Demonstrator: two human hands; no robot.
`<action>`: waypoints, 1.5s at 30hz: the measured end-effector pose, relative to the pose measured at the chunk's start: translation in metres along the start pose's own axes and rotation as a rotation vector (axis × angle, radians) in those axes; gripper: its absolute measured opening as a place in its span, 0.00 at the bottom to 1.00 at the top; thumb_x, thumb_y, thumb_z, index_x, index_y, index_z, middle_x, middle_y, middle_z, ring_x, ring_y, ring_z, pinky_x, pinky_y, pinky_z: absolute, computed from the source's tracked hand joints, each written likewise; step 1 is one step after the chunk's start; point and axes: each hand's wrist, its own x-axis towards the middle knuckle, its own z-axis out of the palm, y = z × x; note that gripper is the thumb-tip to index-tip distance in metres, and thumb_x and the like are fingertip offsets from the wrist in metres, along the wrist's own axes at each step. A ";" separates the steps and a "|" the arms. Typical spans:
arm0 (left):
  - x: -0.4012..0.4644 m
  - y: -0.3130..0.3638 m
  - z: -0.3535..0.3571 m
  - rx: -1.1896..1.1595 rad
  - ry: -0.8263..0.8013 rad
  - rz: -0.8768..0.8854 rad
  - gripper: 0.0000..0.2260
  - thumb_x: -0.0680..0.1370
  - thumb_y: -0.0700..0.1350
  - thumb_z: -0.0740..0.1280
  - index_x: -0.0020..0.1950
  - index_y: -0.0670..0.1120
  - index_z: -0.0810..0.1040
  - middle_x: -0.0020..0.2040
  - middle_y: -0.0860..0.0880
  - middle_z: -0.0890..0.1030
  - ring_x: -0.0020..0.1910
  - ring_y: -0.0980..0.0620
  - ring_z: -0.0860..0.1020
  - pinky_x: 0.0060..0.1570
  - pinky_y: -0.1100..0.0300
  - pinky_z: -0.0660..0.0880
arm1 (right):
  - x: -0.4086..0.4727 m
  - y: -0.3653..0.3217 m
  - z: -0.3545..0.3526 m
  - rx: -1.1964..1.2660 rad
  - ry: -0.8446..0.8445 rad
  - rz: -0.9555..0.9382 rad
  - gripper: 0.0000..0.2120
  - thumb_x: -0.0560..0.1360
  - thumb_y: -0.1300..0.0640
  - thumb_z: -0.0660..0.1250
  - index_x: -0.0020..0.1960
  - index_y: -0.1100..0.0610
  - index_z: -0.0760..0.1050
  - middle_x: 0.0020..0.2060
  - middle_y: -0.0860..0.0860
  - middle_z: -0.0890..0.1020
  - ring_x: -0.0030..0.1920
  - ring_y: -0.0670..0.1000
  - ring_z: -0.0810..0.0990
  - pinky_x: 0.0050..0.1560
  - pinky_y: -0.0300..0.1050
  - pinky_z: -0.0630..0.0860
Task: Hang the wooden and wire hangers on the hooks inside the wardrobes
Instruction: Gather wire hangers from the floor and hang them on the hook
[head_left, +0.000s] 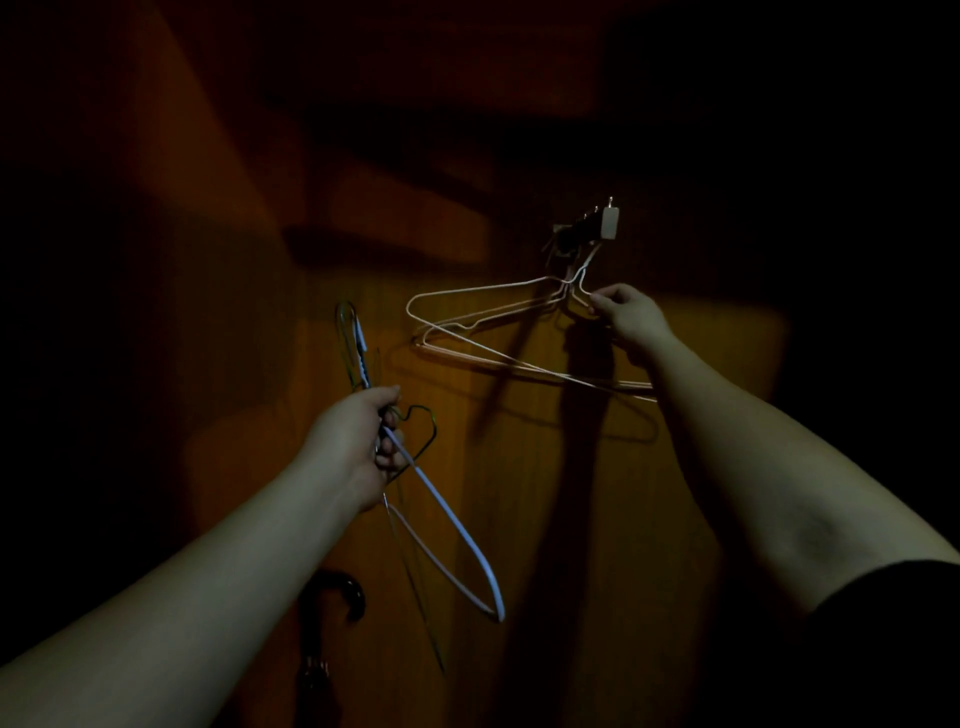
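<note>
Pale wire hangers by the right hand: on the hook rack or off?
On. The pale wire hangers hang by their necks from the hook rack, while the right hand pinches one near its neck.

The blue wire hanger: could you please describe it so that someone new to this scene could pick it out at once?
Start at the lit wooden back panel of the wardrobe and find the left hand in front of it, gripping a bunch of wire hangers. The blue wire hanger runs down and to the right from that hand. It is the palest and thickest wire there; the green hanger beside it is thin and dark.
</note>
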 end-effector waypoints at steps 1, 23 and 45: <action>0.001 -0.001 -0.001 0.001 0.003 0.003 0.15 0.81 0.45 0.63 0.35 0.47 0.66 0.23 0.52 0.63 0.20 0.56 0.60 0.15 0.67 0.55 | 0.001 0.002 -0.001 -0.002 -0.007 -0.003 0.06 0.81 0.54 0.63 0.56 0.52 0.76 0.47 0.48 0.80 0.47 0.47 0.78 0.41 0.40 0.73; -0.004 -0.014 -0.009 0.080 0.058 -0.031 0.18 0.80 0.45 0.63 0.31 0.47 0.63 0.23 0.51 0.62 0.23 0.55 0.59 0.16 0.67 0.55 | 0.005 0.007 0.002 -0.234 -0.007 -0.054 0.06 0.80 0.54 0.64 0.55 0.54 0.74 0.45 0.48 0.78 0.44 0.47 0.78 0.40 0.40 0.75; -0.009 -0.018 -0.003 0.082 0.061 -0.019 0.11 0.80 0.43 0.63 0.38 0.46 0.67 0.20 0.53 0.64 0.17 0.57 0.59 0.16 0.67 0.55 | 0.020 0.011 0.006 -0.577 0.165 -0.051 0.25 0.74 0.35 0.65 0.59 0.54 0.75 0.55 0.52 0.79 0.60 0.55 0.75 0.64 0.56 0.63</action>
